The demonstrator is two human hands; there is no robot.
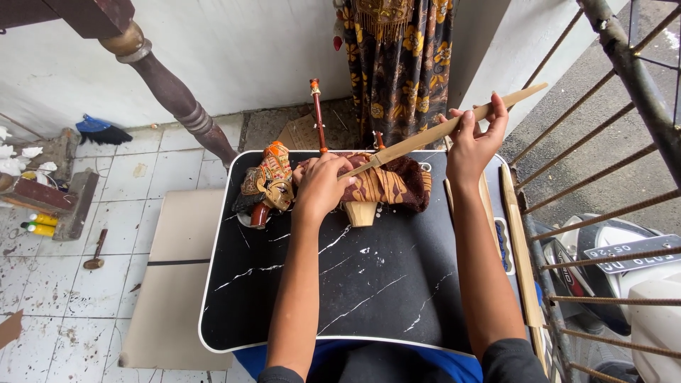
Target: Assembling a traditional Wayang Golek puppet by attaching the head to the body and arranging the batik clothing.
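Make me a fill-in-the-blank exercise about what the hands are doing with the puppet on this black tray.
1. The left hand presses down on the puppet that lies on the black marbled ____.
2. The right hand grips a long, pale wooden ____.
3. The puppet's painted head points toward the person's ____ side.
4. A folded batik ____ is wrapped around the puppet's body.

Missing words: tray; stick; left; cloth
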